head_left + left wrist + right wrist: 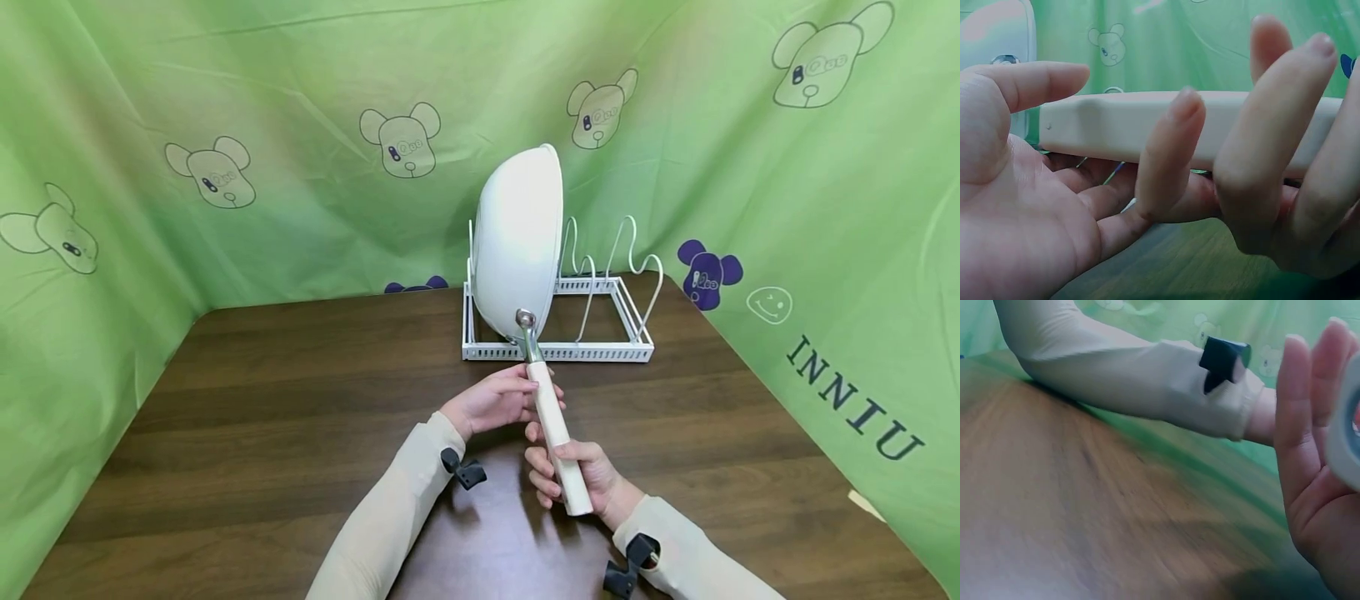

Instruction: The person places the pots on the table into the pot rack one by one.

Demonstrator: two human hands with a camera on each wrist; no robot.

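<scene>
A white deep frying pan [517,242] stands on its side within the left part of a white wire rack [596,353]. Its pale handle [551,408] slopes down toward me from a metal joint. Near the handle's upper end, my left hand [498,400] holds it, thumb along the near side and fingers passing behind. Lower down, my right hand [592,479] grips the handle between thumb and fingers. The left wrist view shows the handle [1097,128] between the left thumb and fingers, with right-hand fingers [1260,131] curling up beside it.
The rack's wavy wire dividers [632,242] rise to the right of the pan. Everything rests on a dark wooden table [300,417]. Green cloth [300,83] printed with bear heads hangs around the back and sides.
</scene>
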